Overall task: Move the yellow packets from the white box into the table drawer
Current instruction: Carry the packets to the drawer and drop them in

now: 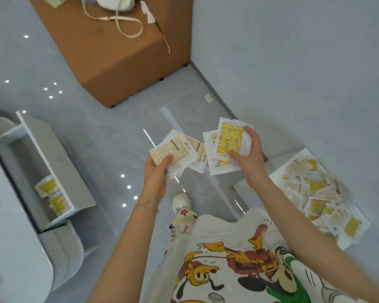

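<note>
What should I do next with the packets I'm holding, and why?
Probably swing to your left and drop both handfuls into the drawer. Your left hand and right hand each grip a fan of yellow packets, so neither can take more. The drawer stands open with only a few inside, and the white box holds many more to fetch.

both hands gripping yellow packets, drawer open

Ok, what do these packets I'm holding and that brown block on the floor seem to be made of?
The packets look like thin plastic or coated-paper pouches: crimped white edges, faint sheen. The brown block seems upholstered, matte faux leather or fabric: soft rounded corners, dark feet.
</note>
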The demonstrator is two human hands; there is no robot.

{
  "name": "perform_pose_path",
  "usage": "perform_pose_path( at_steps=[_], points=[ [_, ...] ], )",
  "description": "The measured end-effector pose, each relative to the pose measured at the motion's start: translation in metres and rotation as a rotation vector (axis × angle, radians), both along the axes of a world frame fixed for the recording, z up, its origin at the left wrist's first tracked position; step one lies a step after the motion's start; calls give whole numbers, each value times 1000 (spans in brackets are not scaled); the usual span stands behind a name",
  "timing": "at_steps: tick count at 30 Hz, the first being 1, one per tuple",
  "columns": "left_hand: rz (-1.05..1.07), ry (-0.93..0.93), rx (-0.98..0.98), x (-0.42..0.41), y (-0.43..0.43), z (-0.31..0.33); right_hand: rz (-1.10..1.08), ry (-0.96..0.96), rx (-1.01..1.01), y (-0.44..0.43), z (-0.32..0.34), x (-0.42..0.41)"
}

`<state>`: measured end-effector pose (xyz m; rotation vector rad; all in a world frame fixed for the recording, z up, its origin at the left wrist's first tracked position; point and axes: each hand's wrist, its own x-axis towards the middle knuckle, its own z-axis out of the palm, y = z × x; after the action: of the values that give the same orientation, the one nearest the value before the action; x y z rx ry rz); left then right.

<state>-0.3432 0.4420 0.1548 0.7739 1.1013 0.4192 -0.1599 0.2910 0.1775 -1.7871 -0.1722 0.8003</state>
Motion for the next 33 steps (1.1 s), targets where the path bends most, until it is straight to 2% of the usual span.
perform_pose_path(
  at_steps=[8,15,22,33],
  points=[
    [342,-42,5,-100,87,26,225,129,10,142,16,-62],
    [622,-54,24,-154,136,27,469,192,2,252,12,-94],
    [934,-73,60,-176,186,29,767,301,-74,362,4,-111],
    [1325,-90,12,-190,220,27,1192,250,-80,490,15,-162]
  ],
)
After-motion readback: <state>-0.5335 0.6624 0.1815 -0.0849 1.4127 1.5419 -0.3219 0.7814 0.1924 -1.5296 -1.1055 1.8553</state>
